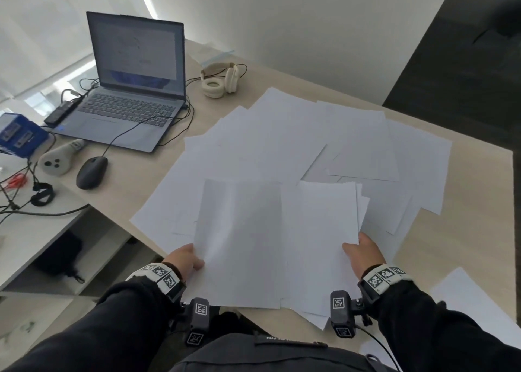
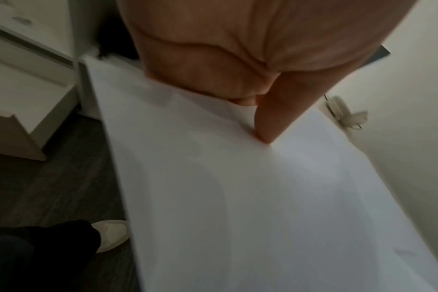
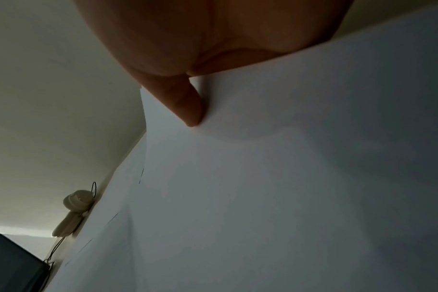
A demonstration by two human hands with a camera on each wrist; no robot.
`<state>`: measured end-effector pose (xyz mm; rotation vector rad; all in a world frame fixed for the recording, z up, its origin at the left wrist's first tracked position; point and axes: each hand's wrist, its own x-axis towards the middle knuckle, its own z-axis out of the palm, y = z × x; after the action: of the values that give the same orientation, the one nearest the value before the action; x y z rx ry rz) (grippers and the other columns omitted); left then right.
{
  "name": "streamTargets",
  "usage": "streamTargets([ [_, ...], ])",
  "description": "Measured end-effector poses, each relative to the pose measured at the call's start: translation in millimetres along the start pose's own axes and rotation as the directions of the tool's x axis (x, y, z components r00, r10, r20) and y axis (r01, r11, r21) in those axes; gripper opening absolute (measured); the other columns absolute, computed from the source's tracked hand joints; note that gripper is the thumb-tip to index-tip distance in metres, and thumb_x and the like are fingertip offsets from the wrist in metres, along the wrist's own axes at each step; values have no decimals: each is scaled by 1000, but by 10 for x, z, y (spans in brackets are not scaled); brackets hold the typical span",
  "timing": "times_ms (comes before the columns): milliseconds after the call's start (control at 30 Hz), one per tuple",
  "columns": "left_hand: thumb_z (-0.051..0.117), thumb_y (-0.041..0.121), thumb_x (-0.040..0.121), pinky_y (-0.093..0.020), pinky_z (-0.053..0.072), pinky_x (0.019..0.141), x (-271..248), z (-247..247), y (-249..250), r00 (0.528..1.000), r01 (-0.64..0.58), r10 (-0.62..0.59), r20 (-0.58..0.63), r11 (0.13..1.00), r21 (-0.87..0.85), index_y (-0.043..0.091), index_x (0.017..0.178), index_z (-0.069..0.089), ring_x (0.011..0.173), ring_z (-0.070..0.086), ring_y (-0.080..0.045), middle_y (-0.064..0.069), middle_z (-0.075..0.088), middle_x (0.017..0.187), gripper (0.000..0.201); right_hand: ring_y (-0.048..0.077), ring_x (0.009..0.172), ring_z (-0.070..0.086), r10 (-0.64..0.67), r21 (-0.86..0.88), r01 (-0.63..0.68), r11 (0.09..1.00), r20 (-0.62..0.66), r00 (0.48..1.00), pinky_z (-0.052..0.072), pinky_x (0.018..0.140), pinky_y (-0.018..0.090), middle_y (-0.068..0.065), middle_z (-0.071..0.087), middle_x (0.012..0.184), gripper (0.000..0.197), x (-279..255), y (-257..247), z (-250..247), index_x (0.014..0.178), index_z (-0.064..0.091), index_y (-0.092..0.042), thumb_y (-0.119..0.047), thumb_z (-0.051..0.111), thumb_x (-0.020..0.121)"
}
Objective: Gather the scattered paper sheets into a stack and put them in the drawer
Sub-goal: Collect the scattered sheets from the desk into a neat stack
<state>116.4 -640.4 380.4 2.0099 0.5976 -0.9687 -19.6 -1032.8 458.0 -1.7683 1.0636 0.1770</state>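
Note:
Many white paper sheets (image 1: 296, 135) lie scattered and overlapping across the wooden table (image 1: 465, 230). My left hand (image 1: 184, 259) pinches the left edge of a lifted sheet (image 1: 239, 242), thumb on top; the left wrist view shows the thumb (image 2: 275, 118) pressing that sheet (image 2: 238, 197). My right hand (image 1: 365, 252) holds the right edge of a small bunch of sheets (image 1: 318, 239); in the right wrist view its thumb (image 3: 188, 106) presses on the bunch of sheets (image 3: 288, 177). The two held lots overlap in front of me. No drawer is visible on the table.
An open laptop (image 1: 132, 90), a mouse (image 1: 91, 173), a grey controller (image 1: 60, 159), cables and a blue box (image 1: 19, 135) stand on the left. Cream headphones (image 1: 221, 80) lie behind the sheets. One more sheet (image 1: 473, 309) lies at the table's right front. White drawers (image 2: 25, 59) show at the left.

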Motion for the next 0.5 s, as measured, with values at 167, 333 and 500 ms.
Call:
streamTargets([
  [167, 55, -6, 71, -46, 56, 88, -563, 311, 465, 992, -129, 124, 33, 960, 249, 13, 100, 68, 95, 66, -36, -16, 70, 97, 37, 24, 85, 64, 8, 46, -12, 999, 81, 997, 50, 74, 30, 4, 68, 95, 19, -31, 64, 14, 106, 61, -13, -5, 54, 90],
  [333, 57, 9, 83, -30, 51, 80, -826, 556, 776, 977, -210, 200, 67, 887, 412, 20, 102, 61, 89, 63, -25, -3, 66, 96, 22, 25, 90, 66, 7, 181, -24, 983, 90, 996, 53, 83, 35, 0, 69, 96, 20, -64, 93, -4, 110, 62, -16, -9, 54, 93],
  [500, 54, 16, 86, -24, 47, 74, -952, 828, 989, 950, -312, 268, 160, 850, 426, 23, 114, 60, 90, 64, -21, 1, 67, 99, 29, 29, 97, 68, 87, 377, -119, 918, 101, 991, 51, 95, 44, 6, 73, 101, 9, -31, 180, 46, 95, 67, -21, -29, 64, 91],
])
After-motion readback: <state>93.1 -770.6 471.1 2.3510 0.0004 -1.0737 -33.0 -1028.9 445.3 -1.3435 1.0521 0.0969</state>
